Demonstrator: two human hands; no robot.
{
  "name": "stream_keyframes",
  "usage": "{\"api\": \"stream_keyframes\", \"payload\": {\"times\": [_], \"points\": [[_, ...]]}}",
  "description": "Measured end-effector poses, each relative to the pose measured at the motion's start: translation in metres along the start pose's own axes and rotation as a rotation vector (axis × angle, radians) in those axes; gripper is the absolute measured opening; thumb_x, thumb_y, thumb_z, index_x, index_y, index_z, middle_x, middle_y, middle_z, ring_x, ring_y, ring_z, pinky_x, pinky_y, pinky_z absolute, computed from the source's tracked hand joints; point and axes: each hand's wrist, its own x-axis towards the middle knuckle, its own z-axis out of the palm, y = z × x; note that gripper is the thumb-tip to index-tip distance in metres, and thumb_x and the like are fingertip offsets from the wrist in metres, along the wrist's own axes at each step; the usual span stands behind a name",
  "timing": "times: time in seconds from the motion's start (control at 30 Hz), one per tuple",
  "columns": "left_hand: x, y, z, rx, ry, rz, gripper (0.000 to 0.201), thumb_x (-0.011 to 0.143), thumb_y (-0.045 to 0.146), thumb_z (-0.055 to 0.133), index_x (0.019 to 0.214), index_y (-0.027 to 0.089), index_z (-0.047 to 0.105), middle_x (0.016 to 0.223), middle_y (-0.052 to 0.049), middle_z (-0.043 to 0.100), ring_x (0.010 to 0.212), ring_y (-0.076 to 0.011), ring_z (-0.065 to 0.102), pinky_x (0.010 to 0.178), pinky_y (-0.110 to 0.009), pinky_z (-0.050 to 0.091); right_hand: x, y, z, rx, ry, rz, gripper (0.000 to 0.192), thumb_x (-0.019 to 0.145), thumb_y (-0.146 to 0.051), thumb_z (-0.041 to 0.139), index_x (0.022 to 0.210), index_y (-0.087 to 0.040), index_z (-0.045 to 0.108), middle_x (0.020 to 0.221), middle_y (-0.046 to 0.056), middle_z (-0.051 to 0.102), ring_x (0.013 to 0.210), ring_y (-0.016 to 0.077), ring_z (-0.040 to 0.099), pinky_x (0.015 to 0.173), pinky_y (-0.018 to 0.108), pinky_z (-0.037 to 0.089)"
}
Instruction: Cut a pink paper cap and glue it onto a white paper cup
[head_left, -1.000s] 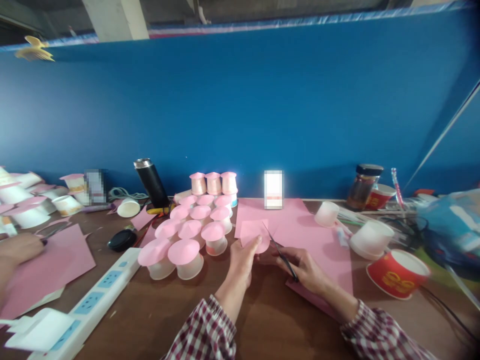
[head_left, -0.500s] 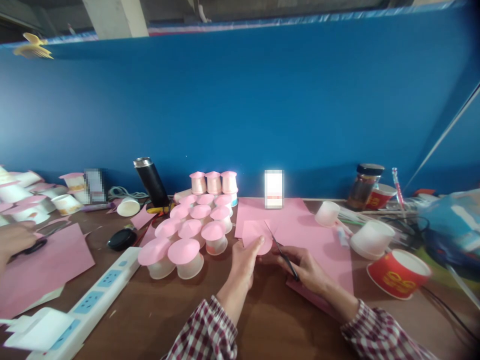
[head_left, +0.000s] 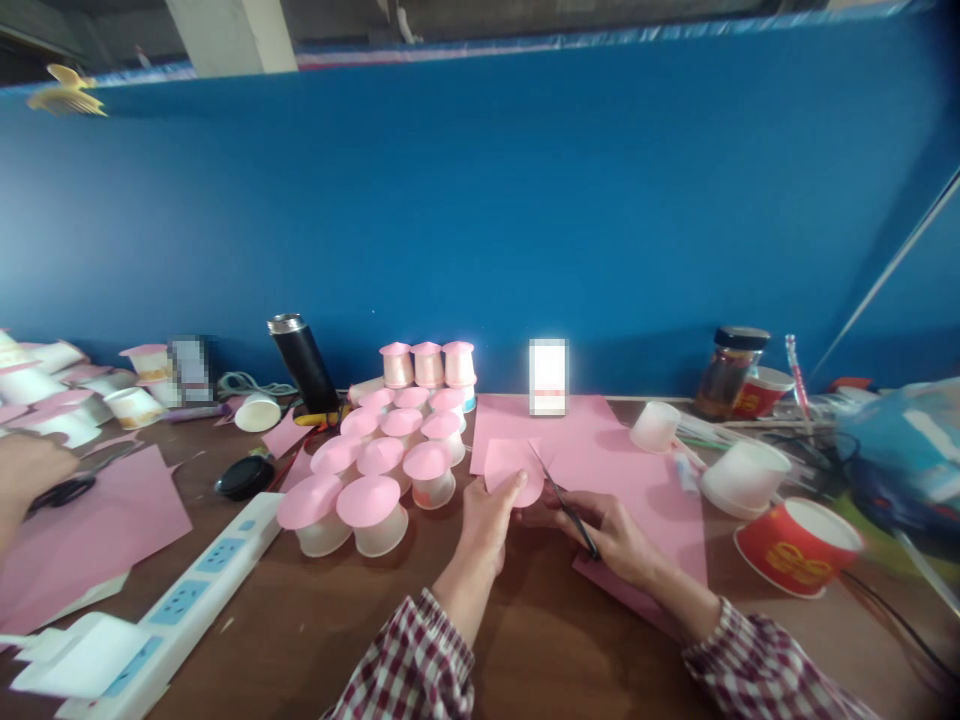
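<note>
Pink paper (head_left: 501,463), pinched in left grip (head_left: 484,525)

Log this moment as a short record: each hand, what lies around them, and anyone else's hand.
Left hand: holds pink paper piece, thumb on top
Right hand: holds dark-handled scissors, blades at the piece's right side
Left of hands: pale cups with pink conical tops
Right of hands: red cup
Surface: brown table
Other person's hand: far left, by black scissors
</note>
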Motion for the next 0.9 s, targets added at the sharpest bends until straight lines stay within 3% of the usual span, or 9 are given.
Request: {"api": "stream_keyframes", "payload": {"times": [0.4, 0.6, 0.9], "points": [[0.0009, 0.0016, 0.0002, -0.008, 0.004, -0.003, 0.035, 0.06, 0.035, 0.078, 0.079, 0.008, 0.065, 0.063, -0.005, 0.063, 0.051, -0.0103, 0.053, 0.043, -0.02, 0.038, 0.0005, 0.0059, 0.0, -0.047, 0.045, 0.017, 0.035, 0.083, -0.043, 0.057, 0.098, -0.013, 0.069, 0.084, 0.007, 0.071, 0.081, 0.0226, 0.064, 0.07, 0.029, 0.051], [0.0028, 0.0002, -0.0006, -0.015, 0.01, -0.01, 0.037, 0.058, 0.036, 0.079, 0.078, 0.008, 0.065, 0.062, -0.005, 0.063, 0.049, -0.0101, 0.053, 0.041, -0.019, 0.036, 0.0005, 0.0053, 0.0005, -0.057, 0.057, 0.049, 0.037, 0.082, -0.045, 0.058, 0.097, -0.013, 0.069, 0.071, 0.004, 0.067, 0.059, 0.0147, 0.057, 0.053, 0.023, 0.047], [0.004, 0.0013, -0.0009, -0.016, 0.014, 0.002, 0.037, 0.057, 0.036, 0.079, 0.076, 0.008, 0.065, 0.06, -0.004, 0.062, 0.047, -0.0091, 0.051, 0.041, -0.019, 0.037, -0.0002, 0.0099, 0.0014, -0.013, 0.042, 0.064, 0.039, 0.082, -0.045, 0.058, 0.103, -0.014, 0.069, 0.049, -0.003, 0.053, 0.047, 0.0108, 0.047, 0.048, 0.022, 0.043]]}}
